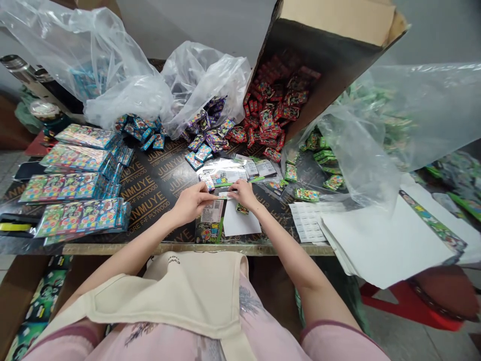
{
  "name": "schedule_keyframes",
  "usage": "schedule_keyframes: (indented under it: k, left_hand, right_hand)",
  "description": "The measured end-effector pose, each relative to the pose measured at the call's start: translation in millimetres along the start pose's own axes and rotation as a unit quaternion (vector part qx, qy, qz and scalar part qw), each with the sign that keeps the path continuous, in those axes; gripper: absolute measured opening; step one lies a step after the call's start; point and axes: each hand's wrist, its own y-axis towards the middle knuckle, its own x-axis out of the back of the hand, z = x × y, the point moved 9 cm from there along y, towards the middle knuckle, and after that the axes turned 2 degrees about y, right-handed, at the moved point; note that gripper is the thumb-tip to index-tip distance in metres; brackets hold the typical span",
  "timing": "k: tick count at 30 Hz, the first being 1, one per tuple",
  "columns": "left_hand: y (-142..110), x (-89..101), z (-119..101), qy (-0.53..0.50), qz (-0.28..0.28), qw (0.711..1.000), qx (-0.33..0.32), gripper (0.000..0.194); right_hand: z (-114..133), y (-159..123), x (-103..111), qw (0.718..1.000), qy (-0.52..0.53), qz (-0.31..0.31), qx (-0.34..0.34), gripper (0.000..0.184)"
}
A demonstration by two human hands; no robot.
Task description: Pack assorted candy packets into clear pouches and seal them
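My left hand (pixel 197 203) and my right hand (pixel 243 194) meet over the table, fingertips pinched at a small whitish piece (pixel 223 195); its kind is too small to tell. Beneath them lie a printed card sleeve (pixel 210 220) with a label and green edge, and a white sheet (pixel 242 223). Under my right hand a small green box (pixel 242 208) shows in part. A small pale box (pixel 206 181) stands just beyond my left fingers. Further off, clear packs with printed header cards (pixel 225 175) overlap, and two small blue boxes (pixel 203 152) lie behind.
Filled packs (pixel 71 185) are stacked at left. Plastic bags (pixel 203 75) spill blue and purple boxes; a tilted carton (pixel 330 25) spills red boxes (pixel 266 123). Green boxes (pixel 325 158), a label sheet (pixel 306 220) and white papers (pixel 376 230) lie right. The table edge (pixel 150 249) runs before me.
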Motion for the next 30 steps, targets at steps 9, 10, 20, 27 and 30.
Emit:
schedule_keyframes:
  k: [9, 10, 20, 27, 30]
  left_hand:
    - [-1.2, -2.1, 7.6, -0.032, -0.033, 0.999, 0.024, 0.024]
    - [-1.3, -1.9, 7.7, -0.035, -0.035, 0.998, 0.026, 0.024]
    - [-2.6, 1.2, 7.2, -0.056, -0.046, 0.997, 0.033, 0.023]
    - [-2.5, 1.3, 8.4, -0.053, -0.046, 0.997, 0.033, 0.022]
    - [-2.8, 0.4, 8.1, -0.06, -0.045, 0.997, 0.03, 0.022]
  right_hand:
    - [11.4, -15.9, -15.0, 0.997, 0.012, -0.037, 0.065, 0.014]
    - [10.7, -15.8, -15.2, 0.997, 0.011, -0.042, 0.063, 0.014]
    - [10.4, -20.4, -17.7, 0.997, -0.012, -0.062, 0.052, 0.015]
    - [27.7, -15.3, -20.5, 0.998, -0.029, -0.018, 0.054, 0.019]
    - [26.0, -8.8, -21.4, 1.0, 0.013, -0.005, 0.023, 0.008]
